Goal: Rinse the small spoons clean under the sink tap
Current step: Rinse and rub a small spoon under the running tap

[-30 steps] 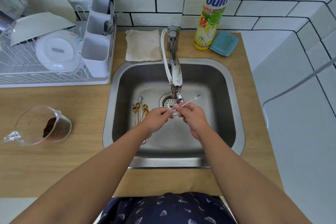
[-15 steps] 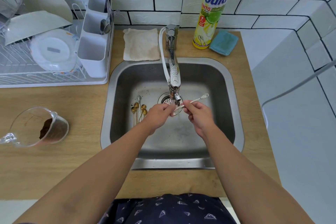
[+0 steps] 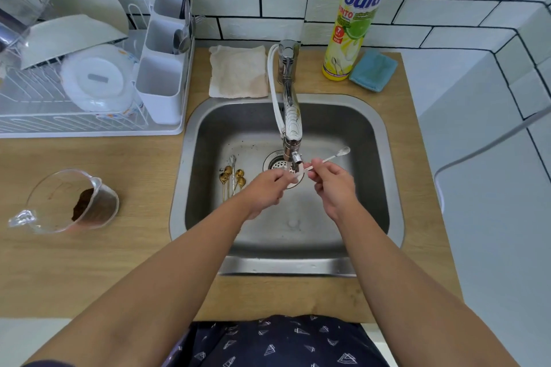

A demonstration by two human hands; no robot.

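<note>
Under the tap (image 3: 293, 140), with spoon (image 3: 329, 158) pinched in both hands (image 3: 335, 185), turn slowly, rubbing handle with left fingertips (image 3: 283, 179).

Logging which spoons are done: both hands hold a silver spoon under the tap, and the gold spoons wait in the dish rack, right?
Not quite. The head view shows the gold spoons lying in the sink, left of the drain. Both the left hand and right hand do hold the silver spoon under the tap.

A light wooden countertop (image 3: 89, 262) is set with a stainless steel sink (image 3: 396, 176); on it are seen a white wire dish rack (image 3: 89, 128), a tipped clear glass measuring jug (image 3: 71, 202), a beige folded cloth (image 3: 238, 71), a yellow dish-soap bottle (image 3: 354, 18) and a blue sponge (image 3: 374, 70).
</note>
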